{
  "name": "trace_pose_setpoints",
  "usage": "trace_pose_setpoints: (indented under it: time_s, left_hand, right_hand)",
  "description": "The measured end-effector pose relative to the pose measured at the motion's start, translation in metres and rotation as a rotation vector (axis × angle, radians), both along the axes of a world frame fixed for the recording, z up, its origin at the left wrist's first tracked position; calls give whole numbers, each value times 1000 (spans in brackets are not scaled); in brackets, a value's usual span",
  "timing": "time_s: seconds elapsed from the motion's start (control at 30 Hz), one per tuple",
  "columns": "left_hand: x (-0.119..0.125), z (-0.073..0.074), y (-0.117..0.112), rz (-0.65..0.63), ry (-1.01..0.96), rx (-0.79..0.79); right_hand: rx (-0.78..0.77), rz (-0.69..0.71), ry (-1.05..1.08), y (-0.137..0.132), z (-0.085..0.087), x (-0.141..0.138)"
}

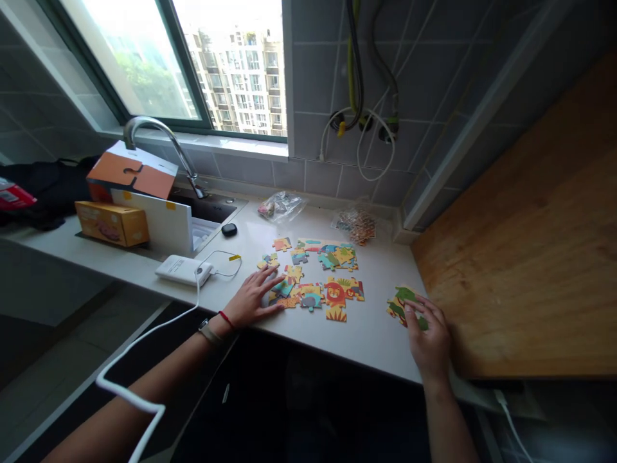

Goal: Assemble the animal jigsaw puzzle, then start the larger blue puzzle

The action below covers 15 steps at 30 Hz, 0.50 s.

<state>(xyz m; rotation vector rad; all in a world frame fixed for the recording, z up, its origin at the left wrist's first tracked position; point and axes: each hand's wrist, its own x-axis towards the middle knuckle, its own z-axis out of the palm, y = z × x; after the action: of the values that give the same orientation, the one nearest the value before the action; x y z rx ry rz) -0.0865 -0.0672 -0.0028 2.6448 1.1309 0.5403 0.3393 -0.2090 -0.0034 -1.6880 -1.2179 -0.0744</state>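
Observation:
My left hand (251, 297) lies with its fingers spread on the counter, its fingertips at the loose jigsaw pieces (289, 301). On the right, my right hand (430, 331) has thumb and fingers closed on a green jigsaw section (403, 297); its right part is hidden under the fingers. Between the hands sits a partly joined strip with a red-maned lion piece (335, 292). Behind it is another joined section in blue, green and yellow (340, 256). A few single pieces, one orange (282, 244), lie left of that section.
Two clear plastic bags, one with scraps (282, 207) and one with more pieces (357, 224), lie by the wall. A white power bank (183, 269) with a cable and a black case (229, 229) are left. Boxes (113, 224) stand by the sink. A wooden panel (525, 257) borders the right.

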Motion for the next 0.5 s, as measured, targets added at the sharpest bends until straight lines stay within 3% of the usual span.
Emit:
trace_pose_setpoints:
  time_s: [0.13, 0.37, 0.5]
  left_hand:
    - [-1, 0, 1, -18, -40, -8]
    - [-2, -7, 2, -8, -105, -33]
    - [-1, -10, 1, 2, -125, -43]
  right_hand:
    - [45, -69, -76, -1, 1, 0]
    - [-128, 140, -352, 1, 5, -20]
    - [-173, 218, -392, 5, 5, -43]
